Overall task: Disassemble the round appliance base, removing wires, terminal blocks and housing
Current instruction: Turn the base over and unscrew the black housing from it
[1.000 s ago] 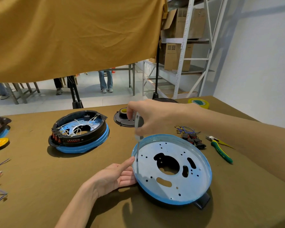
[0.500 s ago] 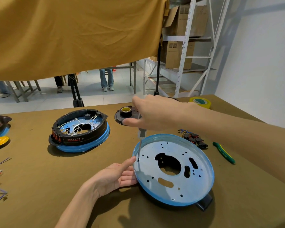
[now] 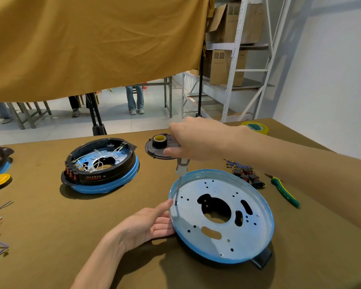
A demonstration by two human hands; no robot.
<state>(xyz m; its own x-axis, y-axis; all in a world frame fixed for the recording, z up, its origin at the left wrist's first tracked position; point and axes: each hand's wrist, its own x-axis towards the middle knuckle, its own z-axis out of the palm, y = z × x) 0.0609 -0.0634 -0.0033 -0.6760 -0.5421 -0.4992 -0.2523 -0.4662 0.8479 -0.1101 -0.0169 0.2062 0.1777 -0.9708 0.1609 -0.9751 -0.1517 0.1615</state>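
Sits at about five o'clock on the olive-brown cloth-covered table (image 3: 40, 236), the round blue-rimmed metal appliance base (image 3: 221, 215), open face up and lying near flat, its black stub handle aimed toward five o'clock. Braced at its nine o'clock edge by the left hand (image 3: 148, 226), fingers straight against the rim, thumb laid along the lip, holding nothing; probably there to stop the disc turning under torque. Gripped from above in the right hand (image 3: 196, 140), fingers curled round the handle, the grey-handled slim-shafted screwdriver (image 3: 180, 174). Stands nearly upright, long axis tilted slightly toward twelve o'clock at the top, tip down in a hole just inside the rim beside the left thumb, likely on a screw, though no screw head can be made out. Parked at two o'clock, well clear of the work, a small heap of black terminal blocks with blue wires (image 3: 246, 174), apparently already stripped out.
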